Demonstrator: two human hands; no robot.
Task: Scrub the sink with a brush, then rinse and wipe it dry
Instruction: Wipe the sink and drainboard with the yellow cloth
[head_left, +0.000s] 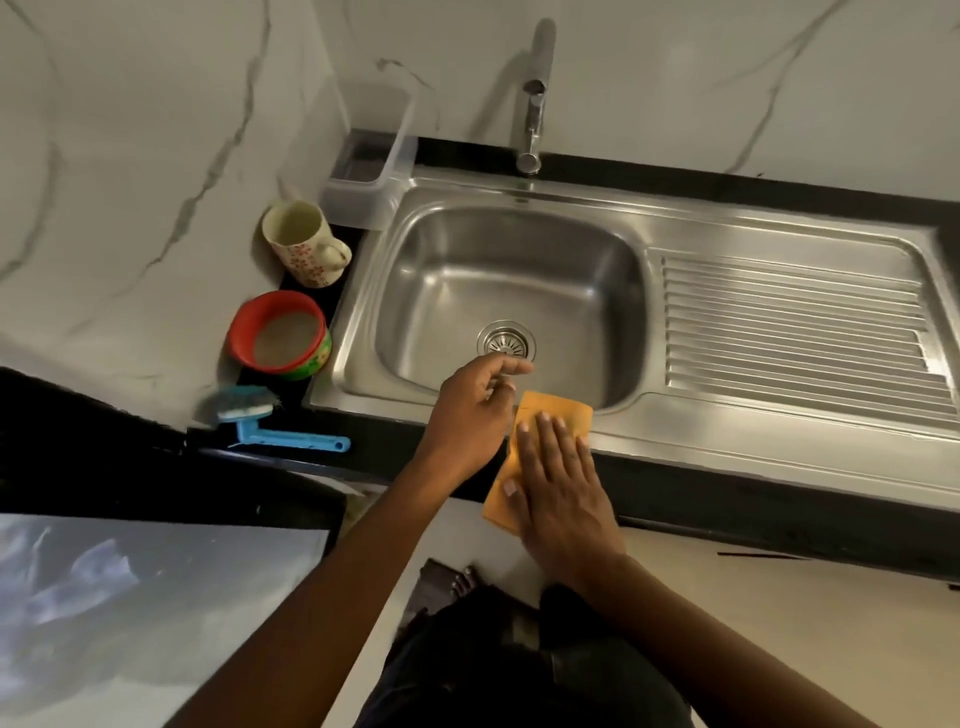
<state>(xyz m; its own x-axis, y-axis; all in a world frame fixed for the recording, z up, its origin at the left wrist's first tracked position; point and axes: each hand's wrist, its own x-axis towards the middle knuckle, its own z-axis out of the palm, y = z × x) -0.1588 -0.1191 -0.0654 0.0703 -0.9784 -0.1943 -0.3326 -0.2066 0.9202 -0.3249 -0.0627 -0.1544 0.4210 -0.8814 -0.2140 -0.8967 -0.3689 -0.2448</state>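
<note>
A stainless steel sink with a drain in its basin fills the middle of the view. An orange cloth lies over the sink's front rim and hangs down past the counter edge. My right hand rests flat on the cloth, fingers spread. My left hand hovers just left of the cloth above the front rim, fingers loosely curled, holding nothing. A blue-handled scrub brush lies on the dark counter left of the sink. The tap stands behind the basin.
A ribbed draining board extends right of the basin. On the left counter stand a patterned mug, a red bowl and a clear plastic container. Marble walls rise behind. A foot shows on the floor below.
</note>
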